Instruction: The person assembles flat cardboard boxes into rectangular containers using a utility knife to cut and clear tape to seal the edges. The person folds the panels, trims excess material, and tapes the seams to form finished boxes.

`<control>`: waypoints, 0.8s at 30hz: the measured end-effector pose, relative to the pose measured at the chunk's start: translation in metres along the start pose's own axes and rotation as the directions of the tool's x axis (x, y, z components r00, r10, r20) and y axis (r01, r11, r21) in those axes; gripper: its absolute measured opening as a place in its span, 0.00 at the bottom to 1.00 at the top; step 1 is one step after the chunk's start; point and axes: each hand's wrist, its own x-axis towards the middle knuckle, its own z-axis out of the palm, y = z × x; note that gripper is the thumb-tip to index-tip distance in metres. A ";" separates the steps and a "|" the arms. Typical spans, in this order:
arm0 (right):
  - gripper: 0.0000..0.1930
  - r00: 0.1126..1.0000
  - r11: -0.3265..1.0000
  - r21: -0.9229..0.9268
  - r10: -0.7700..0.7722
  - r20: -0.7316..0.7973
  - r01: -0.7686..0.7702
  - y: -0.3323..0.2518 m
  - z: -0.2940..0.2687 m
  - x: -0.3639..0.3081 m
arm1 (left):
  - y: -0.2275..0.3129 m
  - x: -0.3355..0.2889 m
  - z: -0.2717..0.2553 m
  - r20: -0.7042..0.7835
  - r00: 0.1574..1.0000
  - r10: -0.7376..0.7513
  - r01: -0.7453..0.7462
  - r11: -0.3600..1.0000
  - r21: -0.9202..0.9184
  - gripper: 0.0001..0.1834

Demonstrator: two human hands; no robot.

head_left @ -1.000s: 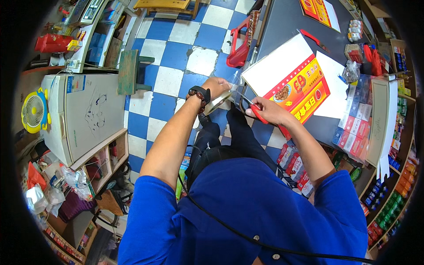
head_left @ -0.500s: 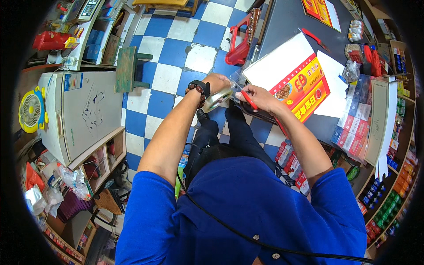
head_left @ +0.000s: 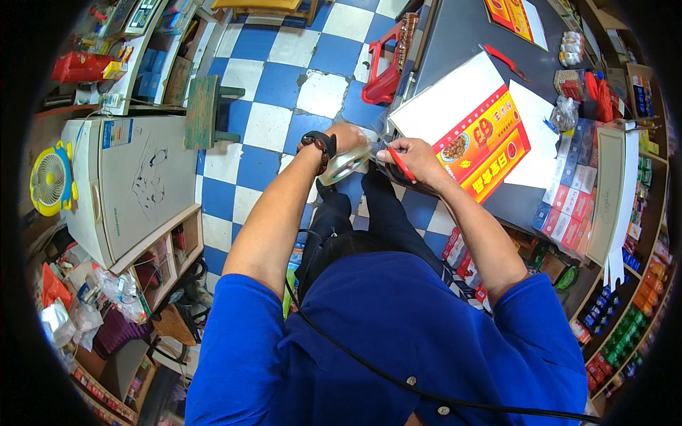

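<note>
My left hand [head_left: 348, 137], with dark bead bracelets at the wrist, is closed on a roll of clear tape [head_left: 344, 169]. The roll hangs below the fingers and is smeared by motion. A clear strip or film reaches from it toward the table's edge. My right hand [head_left: 418, 159] grips a slim red utility knife [head_left: 402, 166], its tip close to the clear strip. Whether the tip touches the strip I cannot tell. Just beyond the right hand, a red and yellow printed cardboard sheet [head_left: 490, 138] with a white panel lies on the dark table.
Another red-handled tool [head_left: 503, 61] lies on the dark table [head_left: 462, 32], near a second printed sheet [head_left: 513, 20]. Stacked small packs [head_left: 572, 192] stand at the right. A red plastic stool [head_left: 383, 74] is beside the table. A green wooden bench [head_left: 202, 112] stands left.
My left hand and the tape roll have shifted slightly and blur now. The clear film by the table edge has changed shape. My right hand has barely moved, still gripping the utility knife.
</note>
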 end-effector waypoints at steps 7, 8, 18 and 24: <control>0.39 0.979 0.826 -0.529 -0.123 0.163 0.192 -0.033 -0.007 -0.021 | -0.043 -0.024 -0.002 -0.039 0.962 -0.270 0.270 0.920 0.286 0.17; 0.40 0.972 0.805 -0.546 -0.166 0.169 0.233 -0.034 -0.005 -0.024 | -0.041 -0.033 -0.011 0.001 0.969 -0.247 0.239 0.939 0.246 0.21; 0.24 0.832 0.938 -0.263 -0.328 -0.449 0.227 0.038 -0.051 -0.131 | -0.028 -0.089 -0.029 -0.363 0.921 0.144 -0.135 0.990 0.050 0.13; 0.21 0.497 0.979 -0.176 -0.102 -0.862 -0.105 0.205 -0.143 -0.156 | 0.102 -0.138 -0.004 -0.453 0.850 0.267 -0.417 0.868 -0.270 0.09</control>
